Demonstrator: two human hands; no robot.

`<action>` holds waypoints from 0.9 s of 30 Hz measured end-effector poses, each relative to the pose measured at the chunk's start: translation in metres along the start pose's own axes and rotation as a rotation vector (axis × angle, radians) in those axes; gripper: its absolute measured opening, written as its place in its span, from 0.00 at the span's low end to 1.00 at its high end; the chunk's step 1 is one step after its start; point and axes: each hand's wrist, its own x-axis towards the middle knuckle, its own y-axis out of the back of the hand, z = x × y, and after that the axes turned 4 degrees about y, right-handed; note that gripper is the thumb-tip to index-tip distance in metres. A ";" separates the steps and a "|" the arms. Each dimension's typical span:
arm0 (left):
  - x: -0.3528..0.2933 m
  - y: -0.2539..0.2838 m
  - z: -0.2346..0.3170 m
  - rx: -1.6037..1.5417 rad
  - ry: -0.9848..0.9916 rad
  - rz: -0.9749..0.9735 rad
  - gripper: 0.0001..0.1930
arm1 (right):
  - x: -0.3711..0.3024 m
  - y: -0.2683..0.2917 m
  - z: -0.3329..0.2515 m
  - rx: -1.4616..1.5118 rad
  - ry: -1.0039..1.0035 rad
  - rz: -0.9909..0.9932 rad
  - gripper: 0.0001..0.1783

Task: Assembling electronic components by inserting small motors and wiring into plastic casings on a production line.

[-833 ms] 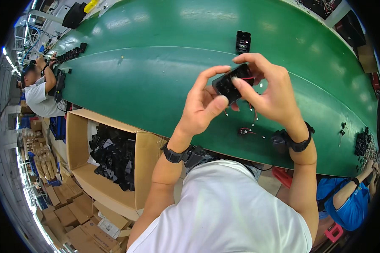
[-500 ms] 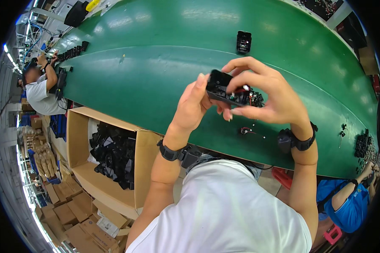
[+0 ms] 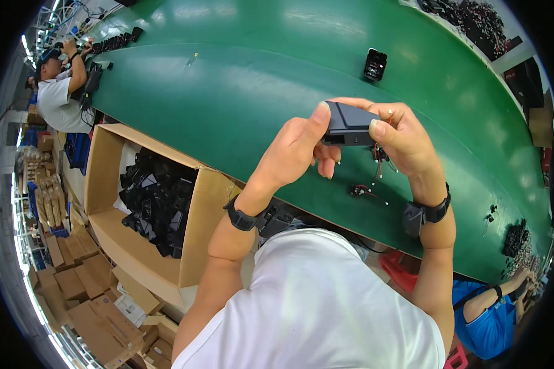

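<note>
Above the green table, a black plastic housing [image 3: 351, 123] is held between both hands, its smooth outer face turned up. My left hand [image 3: 298, 144] grips its left end, thumb on top. My right hand [image 3: 406, 135] closes on its right end, with the thumb pressing the near corner. A thin wire with a white plug shows beside the right fingers. The inside of the housing is hidden. Small wired parts [image 3: 381, 155] lie on the table just below my right hand, and another wired part [image 3: 363, 190] lies closer to me.
A second black housing [image 3: 375, 65] lies farther back on the green table [image 3: 258, 80]. To my left stands an open cardboard box [image 3: 194, 234] full of black parts. Black parts [image 3: 516, 238] are heaped at the right end. Co-workers sit at far left [image 3: 58, 98] and lower right [image 3: 486, 326].
The housing has been turned over: its open inside faced up before, and now its outer face does. My right fingers have come out of it and grip its end.
</note>
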 end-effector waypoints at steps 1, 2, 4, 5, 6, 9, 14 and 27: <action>-0.001 -0.002 0.002 -0.031 -0.010 0.012 0.38 | -0.001 0.000 0.001 -0.004 -0.085 0.051 0.15; -0.002 -0.003 0.003 -0.063 -0.020 0.021 0.38 | -0.002 -0.001 0.001 -0.007 -0.090 0.045 0.15; -0.001 -0.004 0.003 -0.013 -0.042 0.070 0.39 | -0.004 -0.003 0.003 0.163 -0.112 0.045 0.16; -0.002 -0.003 0.003 0.043 -0.061 0.124 0.39 | -0.004 -0.006 0.005 0.162 -0.118 0.033 0.16; -0.003 -0.002 0.001 0.039 -0.062 0.137 0.39 | -0.003 -0.009 0.009 0.156 -0.079 0.065 0.16; -0.004 -0.004 -0.003 0.093 -0.117 0.282 0.39 | -0.001 -0.023 0.008 -0.008 0.067 0.049 0.16; -0.007 0.000 -0.014 0.156 -0.129 0.250 0.39 | -0.005 -0.030 -0.002 -0.335 0.219 0.014 0.16; -0.199 0.220 -0.092 1.162 0.510 0.617 0.27 | -0.037 0.179 -0.018 -1.378 0.193 0.494 0.11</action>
